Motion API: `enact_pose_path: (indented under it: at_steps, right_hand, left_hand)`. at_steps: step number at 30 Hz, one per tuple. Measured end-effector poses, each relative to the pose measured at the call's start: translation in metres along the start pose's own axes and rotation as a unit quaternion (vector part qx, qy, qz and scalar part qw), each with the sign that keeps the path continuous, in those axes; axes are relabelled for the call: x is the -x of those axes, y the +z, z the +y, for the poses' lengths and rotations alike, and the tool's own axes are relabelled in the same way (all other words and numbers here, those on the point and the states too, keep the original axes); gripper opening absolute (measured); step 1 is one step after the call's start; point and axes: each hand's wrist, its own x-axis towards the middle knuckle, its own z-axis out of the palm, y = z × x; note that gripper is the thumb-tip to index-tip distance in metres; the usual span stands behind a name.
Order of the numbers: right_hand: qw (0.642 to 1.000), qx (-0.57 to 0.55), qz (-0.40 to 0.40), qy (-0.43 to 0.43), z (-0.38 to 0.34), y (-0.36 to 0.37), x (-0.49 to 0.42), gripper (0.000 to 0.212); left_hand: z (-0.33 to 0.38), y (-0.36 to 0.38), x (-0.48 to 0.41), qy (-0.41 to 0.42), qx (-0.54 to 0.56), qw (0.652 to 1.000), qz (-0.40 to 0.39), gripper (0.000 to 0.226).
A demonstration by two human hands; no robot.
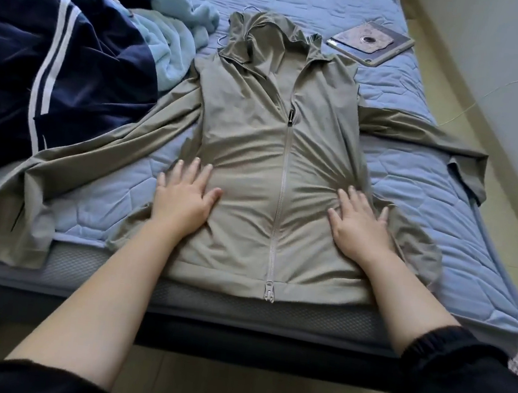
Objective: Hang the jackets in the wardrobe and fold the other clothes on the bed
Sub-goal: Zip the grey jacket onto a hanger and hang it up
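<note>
An olive-grey zip jacket (252, 131) lies face up on the blue quilted bed (413, 194), zipped most of the way, sleeves spread out to both sides. A thin hanger hook (250, 8) shows at its collar. My left hand (183, 194) rests flat on the jacket's left side near the waist, fingers apart. On the right side my right hand (359, 222) presses flat too, and the cloth wrinkles between the two hands. Neither hand grips anything.
A heap of dark navy clothes with white stripes (52, 69) and a light blue fleece (172, 41) lies at the bed's left. A tablet in a case (370, 42) lies at the far right, with a thin cable (489, 90) on the floor beside the wall.
</note>
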Motion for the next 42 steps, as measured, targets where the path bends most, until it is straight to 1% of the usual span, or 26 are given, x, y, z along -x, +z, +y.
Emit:
enact_pose_path:
  at_steps: [3, 4, 6, 9, 10, 11, 13, 14, 16, 17, 18, 20, 21, 22, 23, 24, 26, 27, 28, 30, 32, 33, 35, 38, 39, 42]
  right_hand:
    - [0.980, -0.087, 0.154, 0.095, 0.013, 0.004, -0.002, 0.054]
    - [0.970, -0.105, 0.185, 0.121, 0.012, 0.003, -0.003, 0.052]
    - [0.963, -0.090, 0.202, 0.151, 0.011, 0.000, -0.007, 0.044]
    - [0.968, -0.121, 0.165, 0.148, 0.016, -0.009, -0.014, 0.046]
    - [0.963, -0.160, 0.164, 0.143, 0.020, -0.011, -0.014, 0.046]
    - [0.952, -0.198, 0.179, 0.151, 0.025, -0.014, -0.014, 0.046]
    - [0.922, -0.234, 0.227, 0.208, 0.034, -0.020, -0.013, 0.042]
    - [0.915, -0.225, 0.240, 0.234, 0.036, -0.022, -0.013, 0.037]
    - [0.927, -0.160, 0.248, 0.233, 0.036, -0.023, -0.014, 0.032]
    - [0.939, -0.114, 0.255, 0.203, 0.031, -0.025, -0.015, 0.040]
    - [0.946, -0.080, 0.273, 0.152, 0.023, -0.026, -0.016, 0.048]
    - [0.958, -0.043, 0.282, 0.007, -0.002, -0.022, -0.015, 0.056]
    - [0.967, -0.020, 0.249, -0.055, -0.014, -0.016, -0.013, 0.058]
    - [0.976, 0.003, 0.198, -0.091, -0.022, -0.007, -0.012, 0.058]
    - [0.986, 0.028, 0.141, -0.088, -0.024, 0.002, -0.011, 0.057]
    - [0.993, 0.046, 0.092, -0.053, -0.018, 0.009, -0.010, 0.057]
    - [0.996, 0.052, 0.046, 0.050, -0.006, 0.005, -0.013, 0.058]
    - [0.994, 0.046, 0.060, 0.080, -0.004, -0.002, -0.018, 0.059]
    - [0.993, 0.031, 0.091, 0.076, -0.010, -0.008, -0.023, 0.059]
    - [0.991, -0.012, 0.132, -0.023, -0.042, -0.011, -0.033, 0.059]
    - [0.984, -0.001, 0.087, -0.154, -0.076, 0.000, -0.032, 0.058]
    - [0.982, 0.021, 0.051, -0.180, -0.084, 0.010, -0.031, 0.057]
    - [0.990, 0.041, 0.017, -0.136, -0.074, 0.020, -0.038, 0.057]
    - [0.998, 0.049, 0.049, -0.015, -0.052, 0.014, -0.059, 0.060]
    - [0.996, 0.056, 0.066, -0.009, -0.054, 0.010, -0.068, 0.061]
    - [0.987, 0.029, 0.142, -0.075, -0.084, 0.000, -0.099, 0.064]
  left_hand:
    - [-0.012, -0.006, -0.005, -0.050, 0.057, 0.993, 0.086, 0.056]
    - [-0.013, -0.009, -0.005, -0.069, 0.090, 0.988, 0.106, 0.053]
    - [-0.016, -0.013, -0.006, -0.114, 0.159, 0.975, 0.103, 0.045]
    - [-0.027, -0.018, -0.008, -0.148, 0.204, 0.963, 0.096, 0.025]
    - [-0.033, -0.021, -0.009, -0.161, 0.236, 0.952, 0.111, 0.027]
    - [-0.039, -0.023, -0.008, -0.185, 0.296, 0.928, 0.128, 0.028]
    - [-0.047, -0.028, -0.006, -0.243, 0.430, 0.855, 0.156, 0.023]
    - [-0.049, -0.029, -0.005, -0.257, 0.428, 0.848, 0.174, 0.020]
    - [-0.045, -0.031, -0.002, -0.221, 0.245, 0.917, 0.223, 0.020]
    - [-0.036, -0.032, -0.001, -0.169, 0.145, 0.943, 0.247, 0.029]
    - [-0.023, -0.032, 0.000, -0.101, 0.085, 0.958, 0.256, 0.043]
    - [0.009, -0.030, 0.001, 0.045, 0.052, 0.978, 0.199, 0.064]
    - [0.024, -0.024, 0.002, 0.102, 0.036, 0.984, 0.139, 0.066]
    - [0.033, -0.015, 0.004, 0.130, 0.005, 0.989, 0.071, 0.065]
    - [0.033, -0.007, 0.005, 0.130, -0.030, 0.991, 0.014, 0.064]
    - [0.027, -0.001, 0.005, 0.108, -0.054, 0.992, -0.023, 0.064]
    - [0.013, -0.003, 0.001, 0.047, -0.051, 0.997, -0.022, 0.064]
    - [0.010, -0.006, -0.004, 0.035, -0.039, 0.999, 0.003, 0.063]
    - [0.013, -0.010, -0.012, 0.042, -0.024, 0.998, 0.032, 0.062]
    - [0.028, -0.014, -0.027, 0.099, -0.015, 0.993, 0.055, 0.060]
    - [0.038, -0.009, -0.034, 0.145, -0.046, 0.988, 0.015, 0.059]
    - [0.036, -0.003, -0.036, 0.144, -0.067, 0.987, -0.007, 0.059]
    - [0.019, 0.004, -0.040, 0.116, -0.094, 0.989, -0.014, 0.059]
    - [0.000, 0.003, -0.052, 0.077, -0.134, 0.988, 0.028, 0.061]
    - [0.000, 0.001, -0.060, 0.077, -0.150, 0.985, 0.045, 0.061]
    - [0.015, -0.005, -0.089, 0.111, -0.152, 0.977, 0.100, 0.061]
